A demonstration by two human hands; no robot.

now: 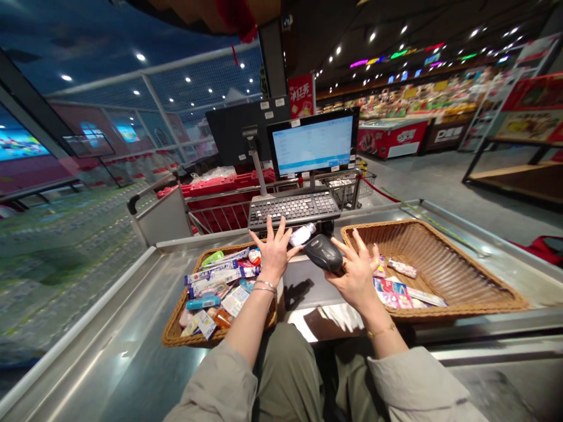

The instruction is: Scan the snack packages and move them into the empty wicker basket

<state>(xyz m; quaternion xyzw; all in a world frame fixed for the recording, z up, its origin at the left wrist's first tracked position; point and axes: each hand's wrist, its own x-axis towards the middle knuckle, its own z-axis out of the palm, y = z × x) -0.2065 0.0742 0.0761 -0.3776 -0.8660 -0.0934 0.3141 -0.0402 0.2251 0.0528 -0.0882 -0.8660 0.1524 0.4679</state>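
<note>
My left hand [273, 253] is raised over the counter between two wicker baskets. It pinches a small white packet [302, 234] between thumb and forefinger, with the other fingers spread. My right hand [357, 274] holds a black handheld barcode scanner [324, 253], whose head points at the packet; several fingers of this hand stick up loosely. The left basket [173, 328] is full of several small packaged goods such as toothbrushes and tubes. The right basket [466, 275] holds a few flat packets [396, 293] near its left side.
A keyboard [294, 208] and a lit monitor [313, 143] stand just beyond my hands. The steel checkout counter [132, 351] runs to both sides. Red shopping baskets and a wire cart [352, 184] sit behind it. Shop shelves and freezers fill the far right.
</note>
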